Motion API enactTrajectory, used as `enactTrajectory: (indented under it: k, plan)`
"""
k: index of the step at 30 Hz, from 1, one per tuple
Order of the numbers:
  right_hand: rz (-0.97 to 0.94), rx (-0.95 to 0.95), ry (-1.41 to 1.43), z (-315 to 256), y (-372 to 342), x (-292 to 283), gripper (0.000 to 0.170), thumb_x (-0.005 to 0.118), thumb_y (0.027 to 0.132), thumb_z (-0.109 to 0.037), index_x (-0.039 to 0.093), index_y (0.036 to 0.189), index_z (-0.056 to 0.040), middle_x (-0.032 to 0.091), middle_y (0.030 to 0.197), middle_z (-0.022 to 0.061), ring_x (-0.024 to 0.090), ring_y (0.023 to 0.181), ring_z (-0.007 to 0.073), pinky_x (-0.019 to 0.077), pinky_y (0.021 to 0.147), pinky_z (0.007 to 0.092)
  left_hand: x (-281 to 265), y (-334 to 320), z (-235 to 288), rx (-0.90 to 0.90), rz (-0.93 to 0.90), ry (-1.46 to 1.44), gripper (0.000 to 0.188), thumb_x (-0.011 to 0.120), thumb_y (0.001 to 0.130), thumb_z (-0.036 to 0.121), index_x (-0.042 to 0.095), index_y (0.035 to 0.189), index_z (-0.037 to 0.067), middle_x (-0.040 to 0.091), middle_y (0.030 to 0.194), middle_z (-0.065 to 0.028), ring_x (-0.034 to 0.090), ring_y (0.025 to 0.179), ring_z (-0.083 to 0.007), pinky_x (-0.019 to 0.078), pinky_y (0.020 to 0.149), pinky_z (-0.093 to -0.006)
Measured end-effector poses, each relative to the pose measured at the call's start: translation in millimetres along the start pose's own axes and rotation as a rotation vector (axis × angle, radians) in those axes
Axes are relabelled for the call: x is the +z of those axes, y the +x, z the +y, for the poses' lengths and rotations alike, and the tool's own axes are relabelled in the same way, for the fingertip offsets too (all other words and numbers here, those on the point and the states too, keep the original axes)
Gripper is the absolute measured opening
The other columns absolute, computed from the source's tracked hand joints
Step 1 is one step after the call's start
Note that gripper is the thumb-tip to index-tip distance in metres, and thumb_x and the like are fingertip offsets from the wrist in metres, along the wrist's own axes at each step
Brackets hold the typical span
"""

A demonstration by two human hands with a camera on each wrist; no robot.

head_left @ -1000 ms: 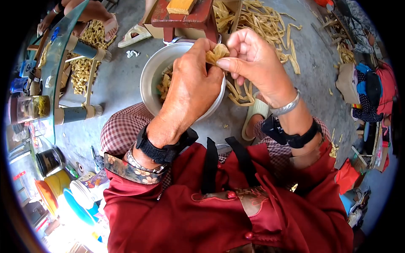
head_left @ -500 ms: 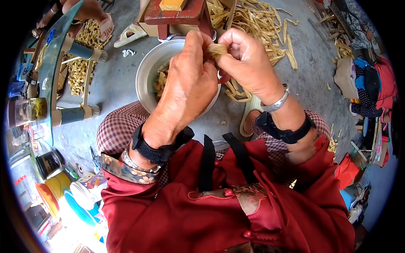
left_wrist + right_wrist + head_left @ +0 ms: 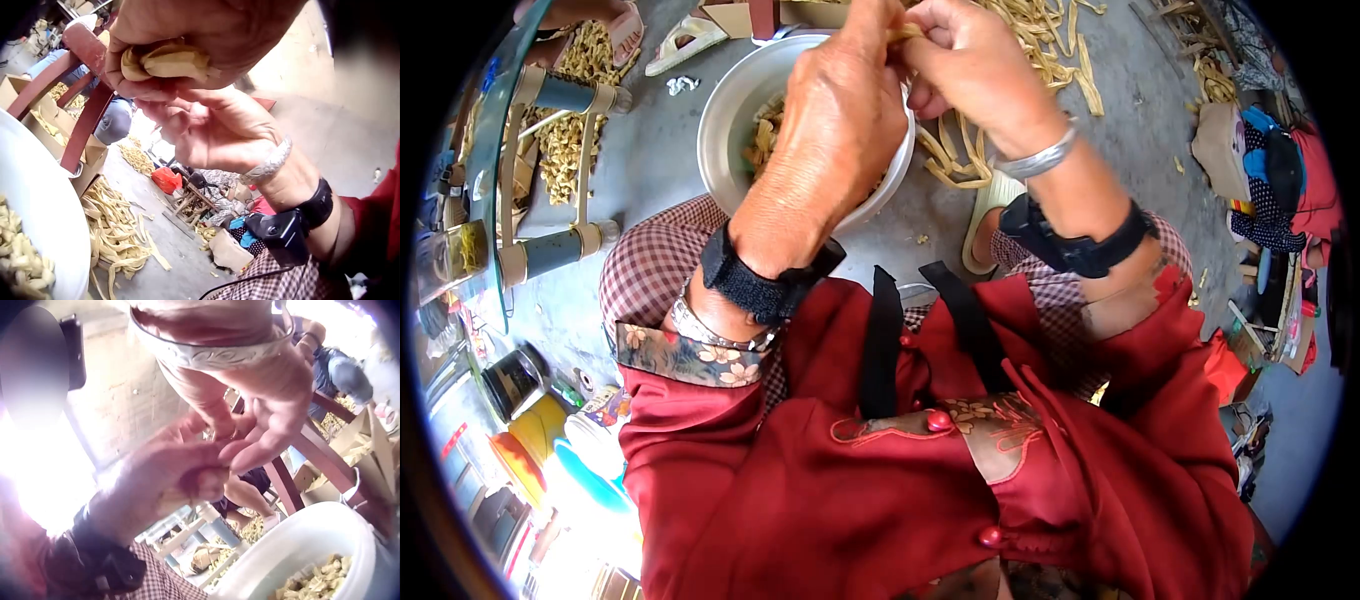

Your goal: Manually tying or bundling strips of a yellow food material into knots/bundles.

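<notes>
A yellowish dried strip (image 3: 178,62), folded into a small bundle, lies in the curled fingers of my left hand (image 3: 835,130), as the left wrist view shows. From the other side my right hand (image 3: 985,75), with a silver bangle at the wrist, pinches the strip in the head view. The two hands meet fingertip to fingertip at the top of that view. Beneath them stands a pale metal basin (image 3: 718,130) holding short folded yellow pieces (image 3: 322,578). My left hand and forearm cover part of its rim.
Long loose strips (image 3: 115,228) lie on the floor beyond the basin, near a red wooden stool (image 3: 87,128) and a cardboard box (image 3: 375,434). A glass-topped table (image 3: 505,200) stands at left, with piled pieces (image 3: 570,150) beneath. Clothes (image 3: 1285,190) are heaped at right.
The right fingers, spread apart earlier, have closed in on the strip beside the left fingers. The strip looks more tightly folded. Hands and basin sit higher in the head view.
</notes>
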State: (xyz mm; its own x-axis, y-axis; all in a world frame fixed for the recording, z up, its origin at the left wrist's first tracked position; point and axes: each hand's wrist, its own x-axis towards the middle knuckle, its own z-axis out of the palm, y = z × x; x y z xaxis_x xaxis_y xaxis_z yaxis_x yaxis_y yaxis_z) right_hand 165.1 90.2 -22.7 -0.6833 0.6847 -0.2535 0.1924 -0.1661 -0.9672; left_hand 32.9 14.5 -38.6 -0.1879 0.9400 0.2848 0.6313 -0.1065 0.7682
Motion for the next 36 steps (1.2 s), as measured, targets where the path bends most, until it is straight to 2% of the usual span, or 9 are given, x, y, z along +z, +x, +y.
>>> enactTrajectory:
  k: [1,2,5,9,12,13,30,35,36]
  plan:
    - [-0.004,0.014,0.04,-11,-3,-1,0.022,0.052,0.09,-0.013,0.053,0.104,0.0041,0.061,0.084,0.0075,0.061,0.07,0.0119,0.0504,0.054,0.0224,-1,0,-4,0.061,0.067,-0.046,0.023,0.049,0.086,-0.003,0.049,0.107,0.004,0.064,0.087,-0.0216,0.066,0.088,-0.0319,0.05,0.068,-0.0376]
    - [-0.004,0.029,0.08,-16,-6,-2,0.026,0.052,0.091,-0.016,0.053,0.106,0.0046,0.061,0.089,0.0086,0.062,0.074,0.0124,0.0516,0.055,0.023,-3,2,-4,0.082,0.053,-0.204,0.019,0.046,0.088,-0.005,0.05,0.105,0.003,0.064,0.083,-0.0128,0.062,0.074,-0.0186,0.0472,0.063,-0.0293]
    - [-0.079,0.043,0.251,-3,-5,-15,0.03,0.047,0.096,-0.027,0.054,0.106,0.0006,0.058,0.083,0.0043,0.059,0.068,0.0112,0.0504,0.056,0.0221,-15,5,2,-0.228,-0.176,-0.667,0.016,0.042,0.092,-0.002,0.052,0.104,0.005,0.061,0.09,-0.0015,0.045,0.068,-0.0045,0.0386,0.061,-0.0181]
    - [-0.429,-0.01,0.657,27,4,-16,0.024,0.047,0.097,-0.026,0.058,0.096,-0.0047,0.056,0.076,0.0007,0.055,0.062,0.0103,0.0468,0.055,0.0241,-16,0,4,-0.199,-0.371,-0.989,0.014,0.048,0.092,0.003,0.051,0.105,0.004,0.058,0.082,-0.0028,0.052,0.065,-0.0092,0.041,0.058,-0.0208]
    - [-0.413,-0.035,0.656,22,1,-19,0.029,0.062,0.087,-0.032,0.06,0.092,-0.0035,0.064,0.076,0.0122,0.054,0.054,0.0142,0.0441,0.049,0.0259,-27,0,9,-0.287,-0.39,-0.721,0.019,0.048,0.095,0.013,0.05,0.114,0.011,0.054,0.074,0.0012,0.034,0.049,0.0014,0.0261,0.044,-0.0131]
    - [-0.395,-0.025,0.676,18,-6,-13,0.032,0.055,0.091,-0.038,0.058,0.097,-0.0062,0.061,0.077,0.0073,0.045,0.052,0.0058,0.0372,0.045,0.0192,-27,0,11,-0.293,-0.392,-0.727,0.014,0.048,0.095,0.012,0.052,0.109,0.01,0.053,0.072,0.0027,0.036,0.051,0.0016,0.0271,0.044,-0.0134]
    - [0.089,-0.122,0.613,10,-1,-17,0.015,0.059,0.091,-0.021,0.057,0.089,-0.0065,0.049,0.063,-0.002,0.035,0.041,0.0015,0.0245,0.036,0.0163,-44,1,22,-0.4,-0.529,-0.703,0.055,0.045,0.091,-0.003,0.03,0.141,0.014,0.056,0.078,-0.0031,0.041,0.055,-0.0034,0.0364,0.049,-0.0177]
    - [-0.115,-0.049,0.331,12,-2,-10,0.089,0.016,0.08,-0.078,0.048,0.122,-0.0065,0.044,0.059,-0.0025,0.035,0.043,0.0037,0.0257,0.038,0.0173,-47,3,21,-0.188,-0.367,-0.362,0.07,0.048,0.087,-0.007,0.021,0.146,0.019,0.059,0.073,-0.0019,0.044,0.054,-0.0029,0.0391,0.052,-0.0175]
    - [-0.152,-0.061,0.334,10,-6,-3,0.084,0.023,0.083,-0.076,0.051,0.118,-0.0051,0.047,0.059,-0.0013,0.038,0.043,0.0034,0.0276,0.038,0.017,-49,5,23,-0.18,-0.372,-0.336,0.072,0.049,0.087,-0.007,0.02,0.147,0.019,0.06,0.072,-0.0017,0.045,0.054,-0.003,0.0396,0.052,-0.0176]
